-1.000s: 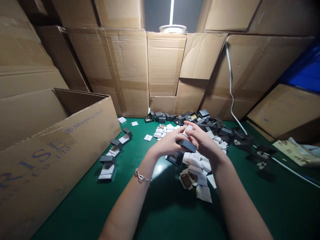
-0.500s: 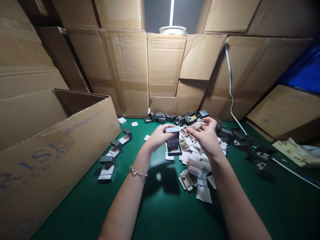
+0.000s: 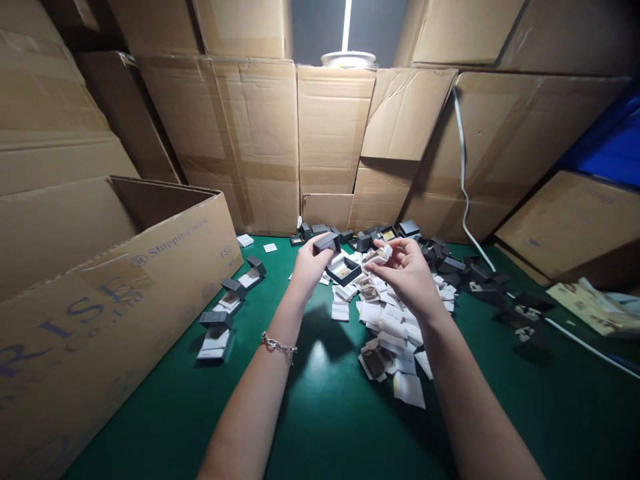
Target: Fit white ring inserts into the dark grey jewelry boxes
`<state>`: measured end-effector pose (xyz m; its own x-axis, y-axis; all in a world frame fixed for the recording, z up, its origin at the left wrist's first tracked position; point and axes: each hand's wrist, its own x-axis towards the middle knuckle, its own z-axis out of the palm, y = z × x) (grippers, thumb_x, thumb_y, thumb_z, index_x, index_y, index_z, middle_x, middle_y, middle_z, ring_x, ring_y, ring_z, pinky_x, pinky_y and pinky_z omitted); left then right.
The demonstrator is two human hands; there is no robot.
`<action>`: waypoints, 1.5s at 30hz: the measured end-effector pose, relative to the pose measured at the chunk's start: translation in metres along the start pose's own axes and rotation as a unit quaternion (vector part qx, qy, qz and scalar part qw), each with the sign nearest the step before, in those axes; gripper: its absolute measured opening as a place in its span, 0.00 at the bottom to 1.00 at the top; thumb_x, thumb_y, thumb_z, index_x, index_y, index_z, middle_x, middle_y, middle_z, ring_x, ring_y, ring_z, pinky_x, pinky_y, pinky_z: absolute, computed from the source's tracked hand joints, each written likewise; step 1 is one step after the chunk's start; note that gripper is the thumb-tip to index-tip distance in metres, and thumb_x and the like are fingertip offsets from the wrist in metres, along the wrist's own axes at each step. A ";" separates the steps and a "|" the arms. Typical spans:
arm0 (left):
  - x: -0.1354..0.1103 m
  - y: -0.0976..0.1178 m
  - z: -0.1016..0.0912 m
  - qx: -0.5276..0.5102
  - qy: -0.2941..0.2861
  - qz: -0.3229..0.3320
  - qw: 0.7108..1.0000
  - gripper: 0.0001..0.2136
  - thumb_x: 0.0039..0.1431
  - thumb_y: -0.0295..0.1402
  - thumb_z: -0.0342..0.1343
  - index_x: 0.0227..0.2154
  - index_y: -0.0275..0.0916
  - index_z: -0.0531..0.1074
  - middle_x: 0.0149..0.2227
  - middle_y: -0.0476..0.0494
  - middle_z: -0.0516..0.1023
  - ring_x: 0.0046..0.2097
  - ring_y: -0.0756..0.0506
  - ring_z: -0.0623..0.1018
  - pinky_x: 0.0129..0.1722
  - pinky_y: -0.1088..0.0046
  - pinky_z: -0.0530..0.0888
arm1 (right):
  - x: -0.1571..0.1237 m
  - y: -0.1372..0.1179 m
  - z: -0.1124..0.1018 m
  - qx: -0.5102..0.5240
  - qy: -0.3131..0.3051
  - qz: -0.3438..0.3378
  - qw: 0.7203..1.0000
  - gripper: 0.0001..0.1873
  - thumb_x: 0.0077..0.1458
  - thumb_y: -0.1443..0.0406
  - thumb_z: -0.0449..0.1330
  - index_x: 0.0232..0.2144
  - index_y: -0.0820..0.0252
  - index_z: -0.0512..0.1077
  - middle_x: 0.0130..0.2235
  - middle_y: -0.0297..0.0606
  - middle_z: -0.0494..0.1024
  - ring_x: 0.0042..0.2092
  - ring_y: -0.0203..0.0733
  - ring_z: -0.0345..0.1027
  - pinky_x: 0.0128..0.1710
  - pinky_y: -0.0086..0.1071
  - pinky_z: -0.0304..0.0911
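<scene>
My left hand [image 3: 309, 265] grips a small dark grey hinged box [image 3: 338, 261] that is held open, its pale inside facing up. My right hand [image 3: 407, 272] pinches a small white insert card [image 3: 381, 254] just to the right of the open box. Both hands hover above a heap of white insert cards [image 3: 390, 327] on the green table [image 3: 320, 420]. A pile of small dark boxes [image 3: 425, 257] lies just beyond the hands.
A large open cardboard carton [image 3: 115, 287] stands at the left. Several open small boxes [image 3: 225, 310] lie in a row beside it. Cardboard cartons wall in the back and sides. A white cable [image 3: 465, 193] runs down at the right, near a paper bundle [image 3: 590, 303].
The hands parted: the left hand lifted the small box farther away and tilted it open, while the right hand drew back with a white card pinched in its fingers.
</scene>
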<state>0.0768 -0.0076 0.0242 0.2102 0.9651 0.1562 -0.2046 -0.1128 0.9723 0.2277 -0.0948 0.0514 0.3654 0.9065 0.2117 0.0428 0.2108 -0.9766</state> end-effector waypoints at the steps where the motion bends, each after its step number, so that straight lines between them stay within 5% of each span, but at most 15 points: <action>1: 0.000 0.000 0.000 -0.001 0.000 0.001 1.000 0.21 0.45 0.29 0.54 0.46 0.37 0.71 0.46 0.43 0.76 0.47 0.48 0.74 0.53 0.70 0.70 | -0.001 -0.001 0.001 -0.010 -0.004 -0.005 1.000 0.36 0.27 0.61 0.73 0.37 0.60 0.58 0.52 0.48 0.68 0.43 0.42 0.71 0.47 0.39 0.68; 5: -0.002 0.002 0.001 0.004 0.001 0.009 1.000 0.20 0.45 0.28 0.53 0.45 0.37 0.72 0.46 0.43 0.75 0.48 0.46 0.74 0.55 0.67 0.68 | -0.002 0.002 0.000 -0.051 -0.026 -0.016 0.998 0.35 0.34 0.60 0.70 0.46 0.63 0.64 0.44 0.45 0.73 0.41 0.44 0.71 0.43 0.40 0.70; 8: -0.003 0.002 0.002 0.033 0.016 0.028 0.999 0.19 0.46 0.27 0.52 0.44 0.37 0.72 0.47 0.44 0.75 0.49 0.46 0.74 0.55 0.66 0.68 | 0.000 0.005 -0.002 -0.107 -0.025 -0.061 0.992 0.35 0.37 0.59 0.68 0.49 0.64 0.68 0.48 0.47 0.71 0.43 0.44 0.70 0.45 0.40 0.69; 13: -0.004 0.001 0.006 0.102 0.039 0.064 0.992 0.18 0.48 0.26 0.51 0.44 0.41 0.73 0.46 0.48 0.76 0.48 0.46 0.75 0.53 0.67 0.70 | -0.002 0.004 -0.004 -0.218 -0.054 -0.161 0.961 0.28 0.44 0.59 0.65 0.48 0.66 0.73 0.49 0.45 0.72 0.44 0.44 0.70 0.43 0.38 0.69; 19: -0.013 0.008 0.015 0.150 0.047 0.085 0.984 0.18 0.50 0.24 0.54 0.45 0.43 0.74 0.49 0.50 0.75 0.51 0.48 0.74 0.55 0.70 0.71 | -0.005 0.005 -0.001 -0.260 -0.052 -0.202 0.943 0.27 0.47 0.55 0.64 0.46 0.69 0.74 0.47 0.46 0.74 0.46 0.45 0.69 0.47 0.39 0.67; 29: -0.019 0.006 0.022 0.169 0.058 0.161 0.971 0.17 0.52 0.22 0.55 0.46 0.40 0.73 0.56 0.46 0.69 0.59 0.48 0.69 0.63 0.68 0.66 | -0.006 0.007 0.001 -0.349 -0.049 -0.307 0.884 0.21 0.49 0.63 0.59 0.44 0.71 0.75 0.41 0.45 0.74 0.41 0.42 0.70 0.41 0.34 0.68; 36: -0.021 0.004 0.023 0.153 0.068 0.201 0.965 0.16 0.54 0.24 0.54 0.46 0.41 0.73 0.57 0.46 0.67 0.59 0.47 0.68 0.63 0.66 0.67 | -0.010 0.010 0.003 -0.322 -0.043 -0.263 0.908 0.37 0.48 0.66 0.58 0.61 0.67 0.58 0.46 0.44 0.72 0.43 0.42 0.69 0.42 0.36 0.68; 45: -0.024 0.002 0.026 0.149 0.095 0.242 0.954 0.19 0.53 0.23 0.55 0.48 0.42 0.72 0.55 0.47 0.69 0.57 0.49 0.71 0.60 0.71 0.71 | -0.015 0.012 0.004 -0.337 -0.049 -0.249 0.907 0.46 0.48 0.66 0.59 0.65 0.50 0.43 0.45 0.39 0.72 0.40 0.42 0.69 0.33 0.33 0.66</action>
<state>0.0961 -0.0375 0.0265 -0.0221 0.8057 0.5919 0.0530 -0.5903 0.8055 0.2192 -0.1047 0.0369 0.0627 0.7955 0.6027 0.7499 0.3610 -0.5545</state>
